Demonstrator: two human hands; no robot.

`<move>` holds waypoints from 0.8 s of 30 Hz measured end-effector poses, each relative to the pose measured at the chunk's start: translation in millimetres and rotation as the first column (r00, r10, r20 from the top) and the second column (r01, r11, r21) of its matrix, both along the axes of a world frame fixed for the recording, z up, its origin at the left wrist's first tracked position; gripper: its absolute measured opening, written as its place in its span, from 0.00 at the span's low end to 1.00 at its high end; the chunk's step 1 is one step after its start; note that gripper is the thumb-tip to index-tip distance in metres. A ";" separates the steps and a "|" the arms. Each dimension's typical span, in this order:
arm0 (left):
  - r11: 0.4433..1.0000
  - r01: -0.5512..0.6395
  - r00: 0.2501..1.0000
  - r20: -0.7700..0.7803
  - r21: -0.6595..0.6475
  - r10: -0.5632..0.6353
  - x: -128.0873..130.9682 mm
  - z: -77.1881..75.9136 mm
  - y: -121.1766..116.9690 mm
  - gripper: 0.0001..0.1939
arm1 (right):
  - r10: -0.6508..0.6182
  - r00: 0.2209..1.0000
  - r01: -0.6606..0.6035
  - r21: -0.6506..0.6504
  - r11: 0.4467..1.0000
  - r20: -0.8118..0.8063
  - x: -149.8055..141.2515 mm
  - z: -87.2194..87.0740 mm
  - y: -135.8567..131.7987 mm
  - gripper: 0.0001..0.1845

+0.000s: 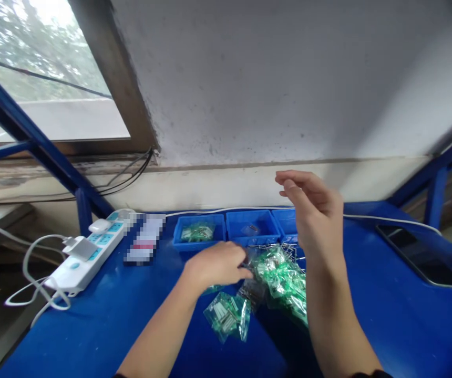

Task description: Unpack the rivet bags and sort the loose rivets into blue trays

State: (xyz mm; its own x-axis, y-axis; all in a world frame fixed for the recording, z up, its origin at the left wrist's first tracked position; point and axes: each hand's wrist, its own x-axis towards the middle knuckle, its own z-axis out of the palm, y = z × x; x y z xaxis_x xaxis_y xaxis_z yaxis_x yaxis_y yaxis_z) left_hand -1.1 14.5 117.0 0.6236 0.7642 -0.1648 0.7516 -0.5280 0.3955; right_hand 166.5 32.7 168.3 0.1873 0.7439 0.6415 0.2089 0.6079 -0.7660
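Observation:
My left hand (220,266) reaches palm-down to the left edge of a heap of green-printed clear plastic bags (279,273). Its fingers are bent and its thumb is near them; what lies between the fingertips is hidden. My right hand (315,207) is raised above the table at the right, fingers curled and thumb against them, with nothing I can name in the pinch. A small clear bag of metal pieces (228,315) lies in front of my left hand. Beside it rests a bag of dark small parts (253,291). Loose metal pins (291,251) lie behind the heap.
Blue bins stand along the back: the left bin (176,236) holds green bags, the middle bin (232,231) a small clear bag. A power strip (76,268) with white cords and a pixelated object (146,239) are left. A black phone (419,257) lies right.

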 end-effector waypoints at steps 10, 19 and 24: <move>0.971 -0.233 0.971 0.067 0.048 0.230 60.8 -44.3 -5.0 0.23 | -0.032 0.999 0.032 0.119 0.992 -0.002 12.8 3.0 -7.0 0.08; 0.947 -0.320 0.944 0.093 0.023 0.316 64.2 -63.1 2.9 0.10 | -0.082 0.996 0.077 0.138 0.987 0.026 16.4 9.6 -13.0 0.09; 0.945 -0.324 0.915 0.265 0.033 0.304 50.4 -48.8 5.1 0.06 | -0.121 0.992 0.117 0.108 0.987 0.033 17.8 8.3 -11.4 0.08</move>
